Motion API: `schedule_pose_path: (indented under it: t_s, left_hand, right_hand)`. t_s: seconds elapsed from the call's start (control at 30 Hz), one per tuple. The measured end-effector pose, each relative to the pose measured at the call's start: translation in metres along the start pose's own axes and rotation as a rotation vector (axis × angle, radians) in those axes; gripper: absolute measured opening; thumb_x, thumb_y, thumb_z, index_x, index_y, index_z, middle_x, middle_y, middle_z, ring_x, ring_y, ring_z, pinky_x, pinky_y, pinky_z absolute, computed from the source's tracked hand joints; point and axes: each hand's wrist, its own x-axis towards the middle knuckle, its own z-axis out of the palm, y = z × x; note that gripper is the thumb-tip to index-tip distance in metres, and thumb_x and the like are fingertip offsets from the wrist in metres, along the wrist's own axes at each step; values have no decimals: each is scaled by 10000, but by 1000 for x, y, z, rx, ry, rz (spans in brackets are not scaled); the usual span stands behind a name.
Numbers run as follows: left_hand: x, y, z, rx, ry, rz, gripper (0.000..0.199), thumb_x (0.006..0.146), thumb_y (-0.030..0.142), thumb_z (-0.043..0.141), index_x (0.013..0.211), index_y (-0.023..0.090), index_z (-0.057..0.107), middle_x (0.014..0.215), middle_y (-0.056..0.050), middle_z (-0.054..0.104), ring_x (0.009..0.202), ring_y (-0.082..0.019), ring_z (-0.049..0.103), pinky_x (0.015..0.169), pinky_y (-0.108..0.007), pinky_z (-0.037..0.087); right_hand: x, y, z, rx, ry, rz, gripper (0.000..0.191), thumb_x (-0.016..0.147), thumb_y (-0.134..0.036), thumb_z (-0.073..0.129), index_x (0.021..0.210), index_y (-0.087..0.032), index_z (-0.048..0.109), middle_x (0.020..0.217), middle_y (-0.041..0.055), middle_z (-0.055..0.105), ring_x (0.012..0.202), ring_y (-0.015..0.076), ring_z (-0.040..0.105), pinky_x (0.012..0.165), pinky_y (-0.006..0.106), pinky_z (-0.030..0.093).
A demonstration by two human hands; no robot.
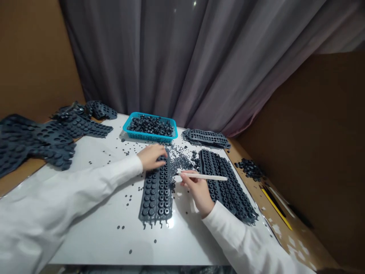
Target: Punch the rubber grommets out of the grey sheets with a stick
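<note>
A dark rubber sheet (pixel 156 190) with rows of round moulded parts lies lengthwise on the white table. My left hand (pixel 152 156) rests on its far end, fingers bent over the sheet; whether they grip a part is hidden. In my right hand (pixel 196 186) is a slim white pen-like tool (pixel 211 177), held near its left end. That tip points left, just right of the sheet, over a scatter of small black bits (pixel 181 161). Several similar sheets (pixel 225 182) lie overlapped to the right of my right hand.
A blue basket (pixel 151 136) full of small black parts stands at the back. Dark perforated sheets (pixel 37 140) are heaped at left, with another stack (pixel 205 137) at back right. Loose black parts (pixel 249 169) and a yellow tool (pixel 276 208) lie along the right ledge.
</note>
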Motion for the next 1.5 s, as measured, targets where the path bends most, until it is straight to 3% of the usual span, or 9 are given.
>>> schedule_pose_path:
  t_s: [0.1,0.2,0.3,0.4,0.63,0.93,1.07,1.33,1.5]
  left_hand:
    - [-50,45,10,-81,-91,95,175,797,308,612,925,188,627,956,-42,627,916,-222,554,823,-382,452]
    - [-96,84,30,-165,-132,143,297,751,298,651,1035,221,608,1100,-36,620,1012,-225,548,907,-380,438]
    - [-126,105,54,-90,-116,173,367,790,346,623,1125,199,585,1223,-63,596,1142,-247,505,1015,-392,384]
    - [-141,111,74,84,-115,146,522,822,462,581,1251,167,541,1322,-105,537,1241,-281,445,1062,-425,357]
    - [-142,112,84,328,6,287,301,922,231,428,1113,139,642,1198,-138,614,1006,-249,647,802,-313,556]
    - [-139,112,81,405,117,317,326,936,225,359,1007,172,673,1126,-93,661,889,-211,684,657,-292,564]
    - [-141,111,83,407,207,307,317,930,215,364,959,182,679,1087,-74,683,856,-197,683,655,-291,546]
    - [-139,114,95,331,482,140,328,979,191,308,889,214,622,1006,25,711,881,-134,612,823,-253,410]
    - [-143,113,105,358,428,153,260,968,208,355,945,217,613,1068,9,681,952,-152,570,866,-270,378]
  right_hand:
    - [27,-2,-8,-127,31,-134,259,681,-400,738,812,-180,700,710,45,688,666,198,635,661,345,518]
    - [53,1,-6,-335,-49,-340,213,742,-388,690,840,-202,726,826,83,716,737,223,653,700,377,526]
    - [72,8,5,-466,-238,-583,187,807,-385,625,849,-236,730,895,84,719,832,224,663,800,395,520]
    - [80,18,16,-517,-373,-646,221,842,-405,579,891,-242,720,997,89,715,938,221,663,892,403,495]
    - [80,31,18,-564,-434,-637,216,872,-387,539,923,-238,688,1033,94,711,1005,217,656,913,402,489]
    - [81,29,18,-720,-525,-685,203,915,-306,452,970,-232,633,1194,104,640,1123,214,582,964,429,465]
    - [90,26,20,-806,-577,-696,193,920,-285,450,988,-241,625,1249,90,607,1173,214,536,1015,428,425]
    - [104,21,18,-833,-381,-670,173,923,-243,429,1004,-195,575,1212,137,612,1113,229,578,961,434,451]
    - [94,25,18,-748,-476,-657,141,924,-291,466,971,-211,572,1234,120,614,1124,224,590,952,408,465]
